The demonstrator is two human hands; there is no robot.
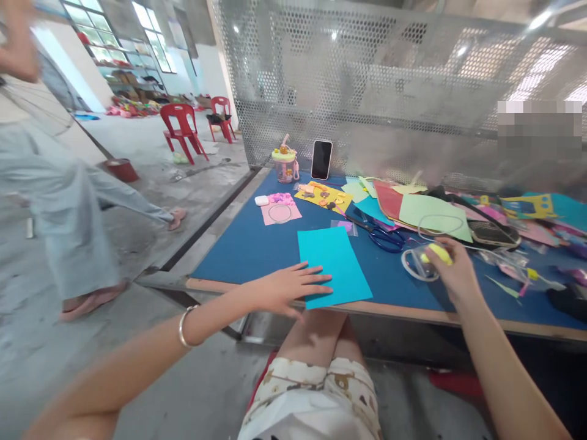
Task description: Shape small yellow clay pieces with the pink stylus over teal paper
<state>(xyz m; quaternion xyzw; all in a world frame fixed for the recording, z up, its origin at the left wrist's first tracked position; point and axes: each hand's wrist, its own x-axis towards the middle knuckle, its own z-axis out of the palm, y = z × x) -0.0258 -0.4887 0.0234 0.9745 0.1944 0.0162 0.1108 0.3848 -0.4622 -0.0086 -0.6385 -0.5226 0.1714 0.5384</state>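
Note:
My left hand lies with fingers spread on the left part of a bright blue sheet at the table's front edge. Farther right, my right hand is closed around a yellow lump; its exact kind is unclear. Close beside the lump is a clear round piece with a pale rim, on or just above the table. Dark-blue-handled scissors rest between the sheet and my right hand. Just behind the sheet lies a small clear bag with something purple in it.
Behind are a yellow card with small shapes, a pink square, a cup and an upright phone. Coloured sheets pile up at right. A perforated metal panel borders the back. Someone walks at left.

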